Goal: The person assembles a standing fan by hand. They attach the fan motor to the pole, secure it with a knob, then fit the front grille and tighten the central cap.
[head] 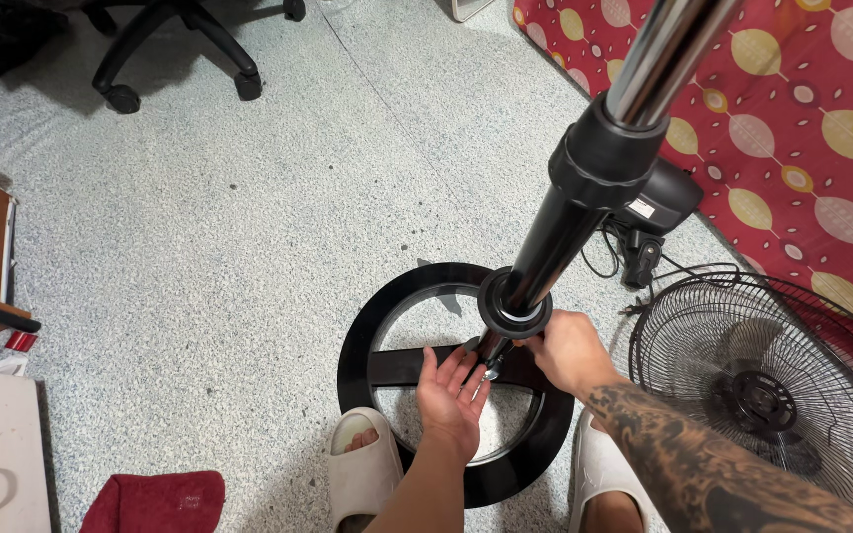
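Base: I see the black ring base [367, 341] flat on the floor [199, 247], its crossbar running from 9 o'clock to the hub.
Pole: the pole [555, 242] stands in the hub, leaning toward 1 o'clock; I judge it should be kept plumb.
Left hand: my left hand [449, 390], palm up and fingers loosely spread, touches the pole foot from 7 o'clock, gripping nothing.
Right hand: my right hand [567, 347] curls at the collar [515, 308] from 3 o'clock; I cannot tell how tightly.
Nearby: fan grille [762, 395] at 3 o'clock, clear of the base.
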